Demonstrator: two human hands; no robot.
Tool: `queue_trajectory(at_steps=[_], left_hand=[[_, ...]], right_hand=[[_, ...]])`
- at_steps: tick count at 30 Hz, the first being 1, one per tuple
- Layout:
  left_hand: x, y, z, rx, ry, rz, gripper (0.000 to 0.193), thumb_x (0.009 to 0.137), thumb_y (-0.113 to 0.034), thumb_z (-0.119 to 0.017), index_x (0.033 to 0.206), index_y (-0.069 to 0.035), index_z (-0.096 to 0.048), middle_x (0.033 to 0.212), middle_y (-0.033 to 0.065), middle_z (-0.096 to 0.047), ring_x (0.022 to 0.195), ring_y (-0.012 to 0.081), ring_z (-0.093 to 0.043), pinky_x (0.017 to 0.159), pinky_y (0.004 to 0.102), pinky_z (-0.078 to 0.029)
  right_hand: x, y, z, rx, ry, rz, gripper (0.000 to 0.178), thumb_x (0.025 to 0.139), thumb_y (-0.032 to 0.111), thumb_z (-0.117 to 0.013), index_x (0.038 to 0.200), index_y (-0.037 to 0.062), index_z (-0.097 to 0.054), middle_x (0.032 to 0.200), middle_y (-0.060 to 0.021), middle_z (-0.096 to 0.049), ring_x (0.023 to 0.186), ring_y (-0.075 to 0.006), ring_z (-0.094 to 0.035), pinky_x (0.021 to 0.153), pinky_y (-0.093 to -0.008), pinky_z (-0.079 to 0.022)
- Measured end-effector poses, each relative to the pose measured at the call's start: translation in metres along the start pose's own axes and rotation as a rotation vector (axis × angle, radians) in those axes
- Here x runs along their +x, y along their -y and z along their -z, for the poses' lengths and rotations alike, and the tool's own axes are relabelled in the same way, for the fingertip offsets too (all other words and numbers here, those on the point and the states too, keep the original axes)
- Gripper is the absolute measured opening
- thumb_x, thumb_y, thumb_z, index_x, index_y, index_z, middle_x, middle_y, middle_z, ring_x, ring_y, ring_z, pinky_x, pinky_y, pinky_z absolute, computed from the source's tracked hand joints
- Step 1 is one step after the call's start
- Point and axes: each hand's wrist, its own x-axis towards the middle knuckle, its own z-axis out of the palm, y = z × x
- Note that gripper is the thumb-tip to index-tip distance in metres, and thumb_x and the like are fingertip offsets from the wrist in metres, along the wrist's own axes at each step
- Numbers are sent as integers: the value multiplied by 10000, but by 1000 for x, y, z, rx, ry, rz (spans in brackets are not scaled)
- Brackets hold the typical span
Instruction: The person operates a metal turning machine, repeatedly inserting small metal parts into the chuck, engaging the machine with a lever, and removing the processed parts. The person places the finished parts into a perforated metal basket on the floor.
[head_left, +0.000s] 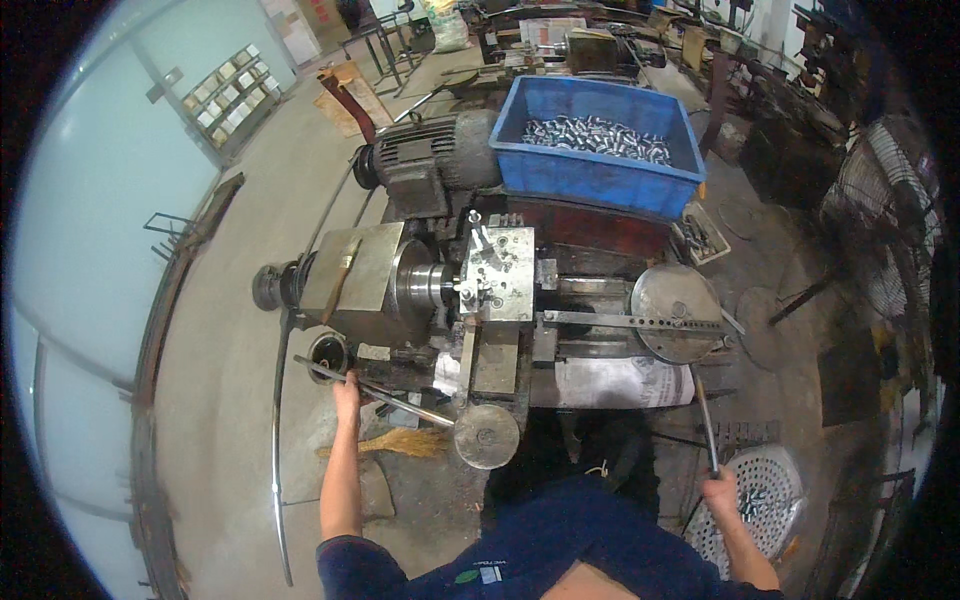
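A small lathe stands before me, its grey headstock [352,280] on the left and its chuck [428,285] facing a metal tool block [500,280]. My left hand [346,392] is closed round a long steel lever [410,408], which runs into a round metal disc [487,437] at the machine's front. On the right, my right hand [719,490] grips the lower end of a second lever [706,415]. That one reaches up toward a larger round plate [678,312] with a drilled flat bar [620,321] across it.
A blue crate [600,168] of small shiny metal parts sits behind the lathe, beside an electric motor [425,155]. Low at right is a perforated basket [775,480] with some parts inside. A straw broom [395,442] lies on the floor; a brush [343,278] rests on the headstock.
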Motion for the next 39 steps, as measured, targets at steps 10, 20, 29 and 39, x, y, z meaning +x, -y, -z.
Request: queue_trajectory(at_steps=[10,20,29,39], left_hand=[[5,-9,5,143,15,28,402,867,-303,-496,786,91,-487,595,161,-565,428,270,-587,364,332,-505],[-6,-25,5,186,63,145,301,875,-223,-463,924,74,-456,656,126,-542,472,262,-595,376,333,-532],[-2,-14,10,43,258,110,546,873,-464,-484,1006,63,-535,779,132,-628,582,219,-623,570,297,-496],[9,74,4,1561,488,-182,516,785,-502,-527,980,-29,-592,911,185,-633,813,320,-627,696,416,-492]], right_hand=[[-30,39,-37,342,54,-118,241,618,37,-586,856,20,-551,638,18,-482,515,-75,-419,453,-230,-319],[66,3,73,-785,-74,63,553,584,228,-686,1051,-25,-530,752,-208,-581,683,-360,-572,590,-431,-453],[224,45,81,-876,-679,326,709,590,120,-607,1262,13,-406,1180,-240,-479,1075,-374,-458,969,-430,-328],[89,56,-28,-448,-266,343,616,547,78,-592,1155,4,-521,1197,-186,-509,1093,-336,-495,934,-368,-388]])
